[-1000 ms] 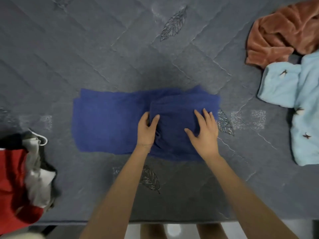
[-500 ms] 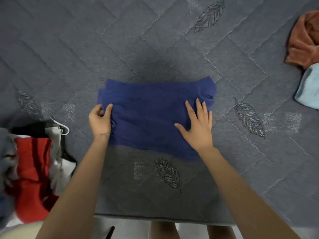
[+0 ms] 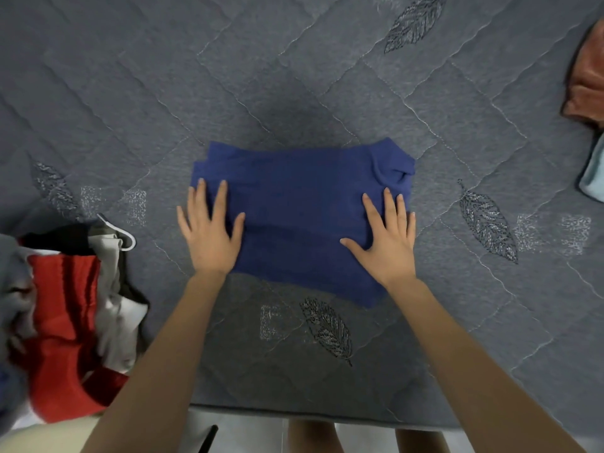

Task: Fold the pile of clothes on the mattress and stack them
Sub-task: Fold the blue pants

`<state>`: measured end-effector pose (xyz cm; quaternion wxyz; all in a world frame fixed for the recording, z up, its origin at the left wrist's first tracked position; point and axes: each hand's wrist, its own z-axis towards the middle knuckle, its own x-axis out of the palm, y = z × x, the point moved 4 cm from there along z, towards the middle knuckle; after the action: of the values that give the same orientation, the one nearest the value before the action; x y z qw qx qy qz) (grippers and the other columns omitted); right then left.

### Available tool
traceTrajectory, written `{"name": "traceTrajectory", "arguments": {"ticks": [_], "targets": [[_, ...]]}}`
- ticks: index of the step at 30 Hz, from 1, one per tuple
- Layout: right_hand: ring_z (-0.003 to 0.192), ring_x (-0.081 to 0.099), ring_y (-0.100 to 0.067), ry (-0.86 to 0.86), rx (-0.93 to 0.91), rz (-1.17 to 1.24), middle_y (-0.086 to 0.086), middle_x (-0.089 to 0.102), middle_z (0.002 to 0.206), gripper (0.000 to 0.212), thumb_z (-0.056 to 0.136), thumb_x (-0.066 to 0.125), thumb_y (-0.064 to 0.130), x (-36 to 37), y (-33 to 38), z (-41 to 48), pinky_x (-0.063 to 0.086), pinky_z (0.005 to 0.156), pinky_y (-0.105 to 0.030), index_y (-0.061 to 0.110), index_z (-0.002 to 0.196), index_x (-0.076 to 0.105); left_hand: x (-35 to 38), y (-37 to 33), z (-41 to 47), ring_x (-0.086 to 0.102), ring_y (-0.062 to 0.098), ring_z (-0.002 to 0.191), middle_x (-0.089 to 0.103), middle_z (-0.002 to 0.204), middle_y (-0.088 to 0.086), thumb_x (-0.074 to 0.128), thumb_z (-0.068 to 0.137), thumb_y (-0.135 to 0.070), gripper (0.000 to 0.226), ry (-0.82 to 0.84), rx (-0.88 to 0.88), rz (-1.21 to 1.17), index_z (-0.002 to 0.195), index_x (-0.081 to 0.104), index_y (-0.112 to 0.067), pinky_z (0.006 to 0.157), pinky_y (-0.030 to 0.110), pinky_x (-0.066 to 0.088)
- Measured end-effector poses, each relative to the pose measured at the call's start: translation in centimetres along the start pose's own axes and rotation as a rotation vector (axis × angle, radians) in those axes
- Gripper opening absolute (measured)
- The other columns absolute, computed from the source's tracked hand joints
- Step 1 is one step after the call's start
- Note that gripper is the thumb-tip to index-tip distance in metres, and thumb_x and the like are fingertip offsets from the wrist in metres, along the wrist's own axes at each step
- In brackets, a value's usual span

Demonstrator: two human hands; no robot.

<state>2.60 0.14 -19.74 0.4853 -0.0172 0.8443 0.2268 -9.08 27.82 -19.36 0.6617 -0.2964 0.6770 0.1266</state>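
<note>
The blue garment [image 3: 300, 217] is lying folded into a rough rectangle on the mattress [image 3: 294, 76], about midway along its near edge and just back from it. Both hands are lying flat on it, gripping nothing. The left hand [image 3: 209, 237] is pressing the garment's left edge with straight, spread fingers, its outer fingers reaching over onto the mattress. The right hand [image 3: 385, 243] is pressing the right part in the same way.

The cloth is looking soft, light and limp, so the layers are likely to slide or sag if lifted by 1 corner. A small bunch is sitting at its far right corner and may need smoothing. The safest hold is probably at the 2 side edges, with fingers slid under all layers.

The unfolded pile of clothes [image 3: 65, 305] is waiting at the near left corner. An orange garment [image 3: 585, 86] and a pale blue garment [image 3: 593, 181] are lying at the right edge.
</note>
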Motion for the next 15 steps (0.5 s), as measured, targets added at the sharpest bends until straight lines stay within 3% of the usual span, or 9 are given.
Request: {"name": "traceTrajectory", "arguments": {"ticks": [4,8,13,15], "targets": [[0.148,-0.015,-0.024,0.077,-0.002,-0.008,-0.002,-0.008,0.163,0.089,0.084,0.057,0.064,0.0,-0.8,0.5,-0.014,0.117,-0.047,0.033,0.154,0.011,2.7,-0.3,-0.5,0.004,0.033,0.148,0.007,0.161,0.012,0.027,0.091,-0.064,0.072,0.196,0.112,0.173,0.153,0.021,-0.028,0.115,0.056,-0.006],[0.149,-0.006,-0.024,-0.08,-0.002,0.197,-0.006,0.003,0.163,0.087,0.082,0.064,0.059,-2.0,-0.9,1.4,-0.006,0.119,-0.041,0.028,0.153,0.023,2.1,-2.9,-0.5,0.002,0.037,0.148,0.006,0.161,0.017,0.032,0.093,-0.062,0.074,0.114,0.113,0.165,0.154,0.018,-0.024,0.114,0.053,-0.013],[0.148,0.008,-0.028,-0.109,0.176,0.436,-0.011,0.008,0.162,0.105,0.081,0.074,0.04,-4.0,-2.8,4.3,0.009,0.12,-0.043,0.013,0.154,0.004,3.7,-11.7,-4.7,0.017,0.037,0.146,0.022,0.157,0.019,0.048,0.093,-0.053,0.067,0.063,0.448,-0.024,0.148,0.033,-0.017,0.117,0.057,0.012],[0.144,0.019,-0.031,-0.083,0.201,0.453,-0.01,0.018,0.16,0.107,0.081,0.076,0.032,-4.4,-3.3,5.5,0.016,0.118,-0.043,0.009,0.154,0.001,5.7,-15.5,-7.7,0.022,0.035,0.145,0.027,0.155,0.016,0.05,0.091,-0.057,0.069,0.101,0.49,-0.109,0.146,0.036,-0.019,0.115,0.057,0.018]]}}
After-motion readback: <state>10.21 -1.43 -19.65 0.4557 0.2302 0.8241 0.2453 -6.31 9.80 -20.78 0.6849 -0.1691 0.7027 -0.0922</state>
